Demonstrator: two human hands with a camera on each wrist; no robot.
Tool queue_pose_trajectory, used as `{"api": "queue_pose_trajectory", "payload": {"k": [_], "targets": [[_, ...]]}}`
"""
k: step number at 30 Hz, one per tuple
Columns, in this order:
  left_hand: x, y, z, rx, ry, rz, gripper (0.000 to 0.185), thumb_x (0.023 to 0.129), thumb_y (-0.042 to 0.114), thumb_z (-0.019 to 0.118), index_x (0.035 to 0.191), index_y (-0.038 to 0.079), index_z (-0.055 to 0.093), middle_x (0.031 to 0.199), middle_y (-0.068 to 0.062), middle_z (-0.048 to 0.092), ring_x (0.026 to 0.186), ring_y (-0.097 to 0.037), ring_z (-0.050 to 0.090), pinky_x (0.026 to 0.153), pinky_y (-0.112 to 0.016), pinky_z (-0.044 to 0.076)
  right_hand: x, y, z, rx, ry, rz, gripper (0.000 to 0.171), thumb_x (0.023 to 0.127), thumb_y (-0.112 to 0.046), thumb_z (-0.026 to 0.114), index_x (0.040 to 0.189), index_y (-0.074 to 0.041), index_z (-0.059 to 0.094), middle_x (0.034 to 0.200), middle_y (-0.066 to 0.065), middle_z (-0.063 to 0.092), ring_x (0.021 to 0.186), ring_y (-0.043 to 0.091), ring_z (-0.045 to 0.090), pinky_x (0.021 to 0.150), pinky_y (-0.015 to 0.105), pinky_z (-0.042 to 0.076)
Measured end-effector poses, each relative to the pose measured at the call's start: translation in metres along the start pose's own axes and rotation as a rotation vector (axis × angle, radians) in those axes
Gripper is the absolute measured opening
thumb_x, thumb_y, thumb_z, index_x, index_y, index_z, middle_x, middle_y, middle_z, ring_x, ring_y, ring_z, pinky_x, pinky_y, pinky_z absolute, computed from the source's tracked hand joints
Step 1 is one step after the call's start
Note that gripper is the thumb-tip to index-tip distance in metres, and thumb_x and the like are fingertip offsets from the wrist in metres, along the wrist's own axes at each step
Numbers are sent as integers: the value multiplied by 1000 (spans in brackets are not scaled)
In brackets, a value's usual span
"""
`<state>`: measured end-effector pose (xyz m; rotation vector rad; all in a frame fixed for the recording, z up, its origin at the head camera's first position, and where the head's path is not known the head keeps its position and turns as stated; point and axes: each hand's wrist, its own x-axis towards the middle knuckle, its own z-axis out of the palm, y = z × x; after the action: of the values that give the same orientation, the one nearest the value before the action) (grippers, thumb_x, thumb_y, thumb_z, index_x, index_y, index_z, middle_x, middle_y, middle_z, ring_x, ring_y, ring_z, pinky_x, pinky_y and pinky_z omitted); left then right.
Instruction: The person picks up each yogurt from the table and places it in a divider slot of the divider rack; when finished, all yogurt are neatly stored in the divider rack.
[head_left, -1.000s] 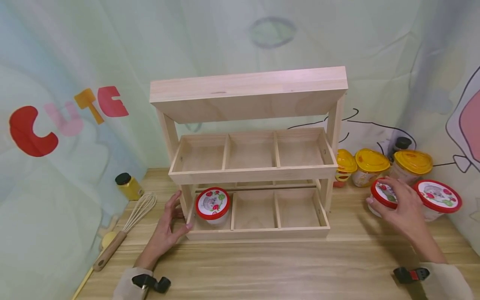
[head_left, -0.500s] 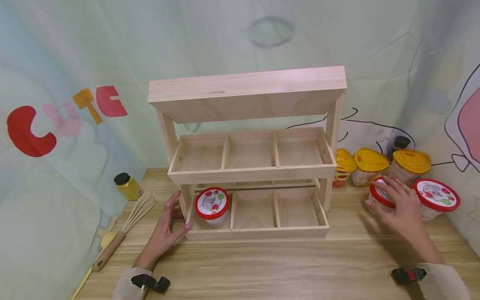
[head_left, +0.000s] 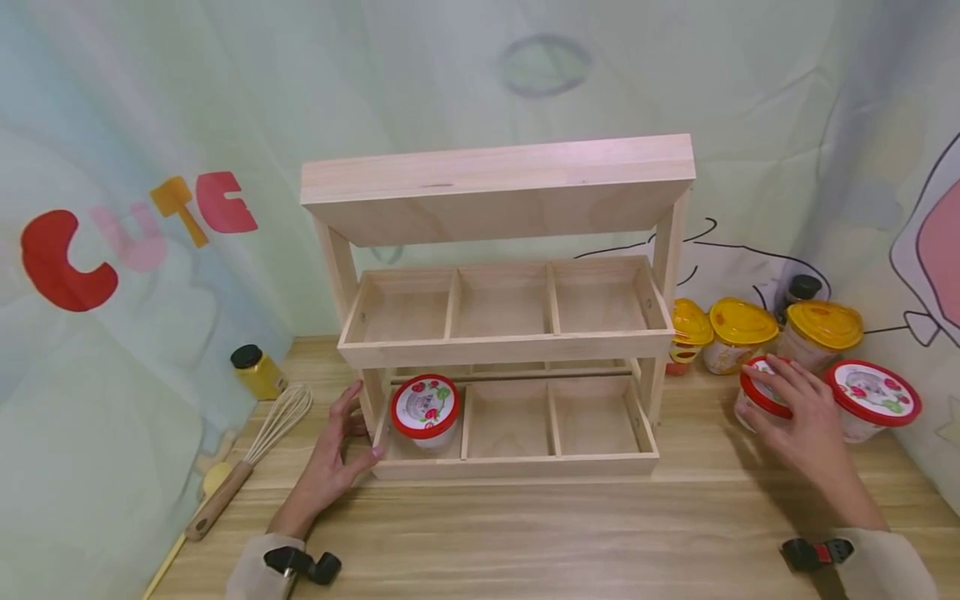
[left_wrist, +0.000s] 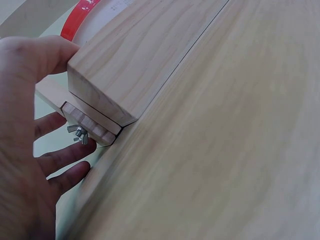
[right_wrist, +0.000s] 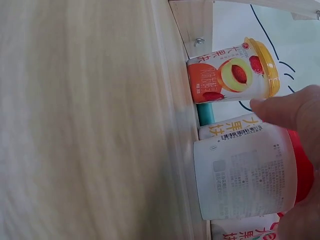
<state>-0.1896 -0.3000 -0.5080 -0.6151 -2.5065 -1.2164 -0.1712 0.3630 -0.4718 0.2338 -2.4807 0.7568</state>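
A pale wooden rack (head_left: 504, 347) with compartmented trays stands mid-table. In the head view, my left hand (head_left: 322, 475) grips its lower left corner. The left wrist view shows the thumb on the lower tray's corner (left_wrist: 100, 95) and the fingers beside the leg near a wing nut (left_wrist: 78, 134). A red-lidded white tub (head_left: 426, 408) sits in the lower tray's left compartment. My right hand (head_left: 806, 425) holds a second red-lidded tub (head_left: 762, 387) at the right, thumb at its side, fingers over its lid. In the right wrist view this tub (right_wrist: 245, 175) stands on the table, its printed side showing.
Another red-lidded tub (head_left: 873, 392) stands right of my right hand. Several yellow-lidded cups (head_left: 741, 333) and a black-capped bottle (head_left: 802, 287) are behind it. A yellow jar (head_left: 258, 373) and a whisk (head_left: 251, 467) lie left of the rack. A printed curtain (head_left: 480, 75) closes the back.
My right hand's fingers have shifted slightly on the lid of the tub, which stays in about the same spot. My left hand keeps its place on the rack.
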Motion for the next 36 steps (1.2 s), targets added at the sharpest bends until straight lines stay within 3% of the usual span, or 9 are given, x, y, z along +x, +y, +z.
{"api": "queue_pose_trajectory", "payload": {"k": [9, 17, 24, 29, 32, 34, 36], "targets": [[-1, -1, 0, 1, 0, 2, 105, 89, 3, 80, 172, 19, 17, 162, -24, 47, 126, 0, 58, 103, -30, 54, -1, 0, 3, -26, 22, -38, 62, 77, 10, 85, 135, -1, 66, 155, 37, 50, 144, 62, 37, 129, 72, 16], [1, -2, -1, -16, 5, 15, 105, 88, 1, 80, 171, 18, 19, 160, -27, 49, 124, -1, 60, 101, -28, 55, -3, -9, 1, -28, -12, 14, 62, 81, 6, 83, 139, -1, 65, 159, 37, 46, 143, 65, 34, 123, 82, 17], [0, -1, 0, -20, 6, 11, 105, 88, 2, 81, 171, 18, 19, 161, -27, 48, 123, -3, 61, 101, -28, 55, -3, -26, -9, 58, 39, -7, 62, 78, 10, 83, 137, -2, 69, 154, 37, 52, 137, 65, 39, 112, 87, 27], [-1, -1, 0, -1, 8, 5, 105, 88, 3, 81, 171, 19, 19, 162, -24, 47, 123, 0, 60, 102, -27, 54, -4, -40, -21, 96, 11, 16, 64, 82, 6, 82, 143, -6, 67, 158, 32, 51, 140, 60, 39, 110, 88, 30], [-1, -1, 0, -5, 15, 10, 105, 88, 2, 80, 171, 18, 19, 162, -24, 48, 123, 3, 59, 101, -27, 54, -5, -47, -25, 89, 10, 5, 65, 84, 2, 84, 145, -10, 67, 158, 26, 54, 143, 49, 42, 131, 48, 32], [0, -2, 0, -12, 16, 17, 105, 87, 1, 80, 171, 17, 20, 161, -25, 48, 123, 3, 59, 100, -26, 54, -7, -52, -26, 74, 20, -13, 66, 84, 0, 85, 146, -14, 67, 158, 22, 57, 146, 33, 45, 122, 16, 27], [1, -2, 0, -22, 14, 22, 105, 87, 1, 80, 171, 17, 20, 160, -26, 49, 122, 3, 59, 100, -25, 54, -10, -58, -27, 68, 37, -35, 67, 82, -1, 87, 145, -16, 68, 157, 20, 59, 144, 18, 46, 104, 0, 19]]}}
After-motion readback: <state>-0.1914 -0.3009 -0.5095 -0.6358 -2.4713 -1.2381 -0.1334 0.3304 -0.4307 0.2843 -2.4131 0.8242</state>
